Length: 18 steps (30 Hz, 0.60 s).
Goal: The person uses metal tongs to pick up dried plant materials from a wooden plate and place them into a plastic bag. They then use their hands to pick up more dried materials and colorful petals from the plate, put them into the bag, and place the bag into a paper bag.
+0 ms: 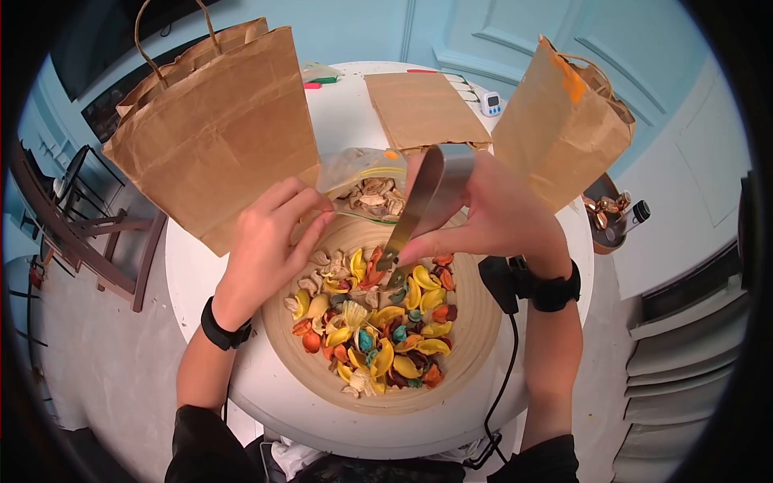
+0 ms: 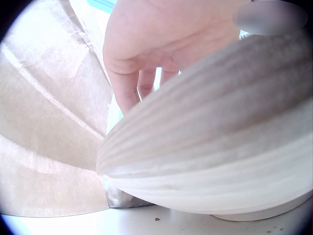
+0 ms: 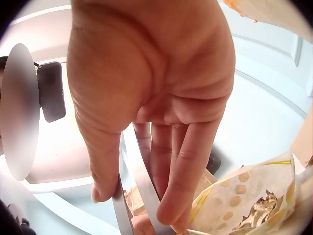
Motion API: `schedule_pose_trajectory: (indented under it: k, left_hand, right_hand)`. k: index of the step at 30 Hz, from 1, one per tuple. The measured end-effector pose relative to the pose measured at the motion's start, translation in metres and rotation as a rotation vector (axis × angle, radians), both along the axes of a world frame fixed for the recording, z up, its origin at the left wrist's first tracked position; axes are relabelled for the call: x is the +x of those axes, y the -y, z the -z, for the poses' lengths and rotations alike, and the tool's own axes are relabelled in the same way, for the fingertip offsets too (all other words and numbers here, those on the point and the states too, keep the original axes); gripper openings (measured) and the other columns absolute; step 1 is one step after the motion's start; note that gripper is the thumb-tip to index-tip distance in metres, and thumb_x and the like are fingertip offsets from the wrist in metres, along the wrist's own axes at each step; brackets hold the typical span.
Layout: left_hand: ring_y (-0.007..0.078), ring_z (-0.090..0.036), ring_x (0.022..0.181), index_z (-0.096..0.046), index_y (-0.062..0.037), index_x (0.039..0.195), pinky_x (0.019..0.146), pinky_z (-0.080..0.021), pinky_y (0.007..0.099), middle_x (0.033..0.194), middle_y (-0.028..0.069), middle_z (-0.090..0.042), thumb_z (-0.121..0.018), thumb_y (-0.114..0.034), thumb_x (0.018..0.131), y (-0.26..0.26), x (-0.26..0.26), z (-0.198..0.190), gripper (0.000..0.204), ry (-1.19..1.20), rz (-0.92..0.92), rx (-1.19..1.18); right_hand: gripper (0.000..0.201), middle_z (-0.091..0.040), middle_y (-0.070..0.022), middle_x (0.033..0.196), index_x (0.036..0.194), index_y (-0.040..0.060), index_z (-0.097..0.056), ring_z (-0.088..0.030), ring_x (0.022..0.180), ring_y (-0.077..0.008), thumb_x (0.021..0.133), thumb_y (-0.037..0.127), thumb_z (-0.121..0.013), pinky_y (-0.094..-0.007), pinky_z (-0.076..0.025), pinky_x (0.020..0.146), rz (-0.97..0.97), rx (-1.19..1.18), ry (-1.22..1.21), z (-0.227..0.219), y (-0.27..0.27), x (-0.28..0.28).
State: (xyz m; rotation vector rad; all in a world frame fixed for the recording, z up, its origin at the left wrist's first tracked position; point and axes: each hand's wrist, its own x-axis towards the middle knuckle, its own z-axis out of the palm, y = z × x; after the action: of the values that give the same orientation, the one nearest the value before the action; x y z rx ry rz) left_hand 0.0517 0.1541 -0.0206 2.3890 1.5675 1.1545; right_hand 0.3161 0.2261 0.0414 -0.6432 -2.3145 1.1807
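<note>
My right hand [image 1: 503,213] grips metal tongs [image 1: 423,189], thumb on one arm and fingers along the other. Their tips point down into a round wooden bowl [image 1: 475,342], right at the dried potpourri [image 1: 386,354] of yellow, orange, teal and beige pieces. With thumb and fingers, my left hand [image 1: 278,233] pinches the near edge of a clear zip bag [image 1: 346,167]. Beige dried slices [image 1: 374,197] fill the bag, whose mouth gapes at the bowl's far side. In the left wrist view, the bowl's outer wall [image 2: 210,147] hides my left fingertips.
A large brown paper bag [image 1: 225,133] stands at the left, another [image 1: 555,129] at the right. Behind the bowl lie a flat paper bag [image 1: 427,109] and a small white timer [image 1: 490,103]. Beyond the right table edge sits a dark tray [image 1: 600,233].
</note>
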Motion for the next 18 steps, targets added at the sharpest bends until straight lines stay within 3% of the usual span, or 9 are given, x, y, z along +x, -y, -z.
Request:
schedule_pose_trajectory:
  k: [1,7,10,18]
  left_hand:
    - [0.028,-0.068,0.086,-0.069,0.0013,0.097,0.077,-0.057,0.0345,0.093,0.0115,-0.066,-0.071,-0.001,0.092,0.0,0.0,0.0,0.006,0.0,-0.002,-0.001]
    - [0.0279,-0.068,0.086,-0.069,0.0012,0.097,0.077,-0.057,0.0346,0.093,0.0119,-0.066,-0.07,-0.001,0.092,0.001,0.001,-0.001,0.006,-0.014,-0.007,-0.009]
    - [0.0281,-0.068,0.086,-0.069,0.001,0.097,0.076,-0.056,0.0348,0.094,0.0118,-0.066,-0.07,-0.002,0.092,0.0,0.0,0.0,0.006,-0.002,0.003,-0.01]
    - [0.029,-0.068,0.087,-0.069,0.0005,0.097,0.077,-0.056,0.0354,0.094,0.0119,-0.066,-0.07,-0.002,0.092,0.001,0.0,-0.001,0.006,-0.018,0.002,-0.004]
  right_hand:
    - [0.047,-0.076,-0.0039,0.081,0.098,-0.0022,-0.068,-0.071,0.07,-0.0103,0.074,0.028,-0.096,-0.0245,-0.056,0.064,-0.011,-0.046,-0.044,-0.001,0.002,-0.003]
    - [0.055,-0.073,-0.0122,0.07,0.086,-0.0059,-0.075,-0.069,0.06,-0.0193,0.077,0.046,-0.09,-0.0282,-0.053,0.059,-0.078,0.143,0.29,-0.002,0.0,-0.007]
    - [0.057,-0.071,-0.0129,0.066,0.089,-0.0057,-0.075,-0.067,0.056,-0.0221,0.077,0.048,-0.09,-0.0293,-0.051,0.056,-0.075,0.153,0.294,0.0,-0.003,-0.009]
    - [0.053,-0.07,-0.0116,0.063,0.085,-0.0054,-0.075,-0.064,0.054,-0.0178,0.079,0.045,-0.089,-0.0279,-0.049,0.055,-0.087,0.173,0.249,0.001,-0.001,-0.012]
